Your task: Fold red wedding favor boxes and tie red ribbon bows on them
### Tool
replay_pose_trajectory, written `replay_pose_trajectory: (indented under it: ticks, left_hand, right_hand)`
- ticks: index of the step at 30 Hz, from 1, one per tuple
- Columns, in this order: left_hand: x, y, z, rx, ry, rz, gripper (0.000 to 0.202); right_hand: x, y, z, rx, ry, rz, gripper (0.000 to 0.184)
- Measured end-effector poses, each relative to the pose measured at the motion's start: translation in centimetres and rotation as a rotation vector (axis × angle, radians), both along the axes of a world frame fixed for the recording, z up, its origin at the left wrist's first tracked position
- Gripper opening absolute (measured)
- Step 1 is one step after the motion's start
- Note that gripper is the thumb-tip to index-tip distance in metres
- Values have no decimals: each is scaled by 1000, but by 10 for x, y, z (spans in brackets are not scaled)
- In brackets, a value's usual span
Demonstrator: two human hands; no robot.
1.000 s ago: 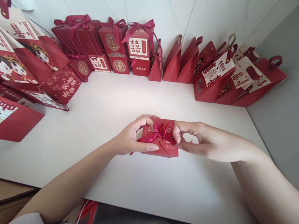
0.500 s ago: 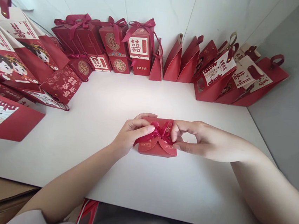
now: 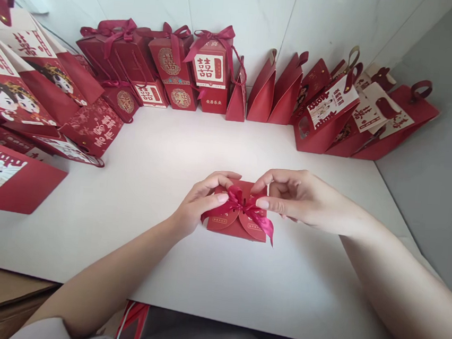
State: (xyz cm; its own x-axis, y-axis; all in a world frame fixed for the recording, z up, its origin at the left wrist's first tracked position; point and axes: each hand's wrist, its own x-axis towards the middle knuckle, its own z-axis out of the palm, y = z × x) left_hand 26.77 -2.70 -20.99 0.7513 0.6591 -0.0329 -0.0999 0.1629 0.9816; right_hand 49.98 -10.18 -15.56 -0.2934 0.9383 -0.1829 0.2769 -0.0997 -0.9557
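Observation:
A small red gift box (image 3: 232, 226) with rounded flaps lies on the white table (image 3: 167, 196) in front of me. A dark pink ribbon (image 3: 251, 212) is tied across its top, and one tail trails off to the right. My left hand (image 3: 201, 202) pinches the ribbon's left loop, with fingers curled against the box. My right hand (image 3: 298, 200) pinches the ribbon on the right side, thumb and forefinger pressed together.
Red gift boxes with bows (image 3: 203, 74) line the back wall. Red paper bags with handles (image 3: 335, 113) stand at the back right. Larger red and white bags (image 3: 20, 102) are piled at the left. The table's front edge is near my body.
My right hand has lifted and shifted slightly back, and a ribbon tail now hangs free at the box's right. My left hand stays on the left loop.

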Motion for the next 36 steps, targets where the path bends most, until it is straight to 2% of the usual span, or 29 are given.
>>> replay_pose_trajectory:
  ticks: [5,9,12,15,19,24,29,34,36]
  left_hand:
    - [2,-2,5,109,71,71,13]
    - [0,0,5,-21,-4,15,9]
    - [-1,1,3,-80,-24,-42,9]
    - [0,2,2,-74,-33,-84,6]
    - [1,2,0,-70,-51,-88,4]
    - [-1,2,2,-67,-22,-118,11]
    - [-3,3,5,-15,12,-143,12]
    - [-4,4,7,20,23,-148,17]
    - [-4,6,8,47,44,-152,17]
  right_hand:
    - [1,-1,2,-215,38,70,41]
    - [3,0,3,-325,70,105,38]
    - [4,2,5,-343,175,163,33]
    - [3,3,7,-351,269,228,28]
    - [0,3,7,-407,335,252,24]
    - [-2,1,0,-405,352,373,34]
    - [-2,-3,-4,-431,370,525,28]
    - [-2,-5,-2,-399,344,645,35]
    - [-3,-4,-2,-403,349,652,30]
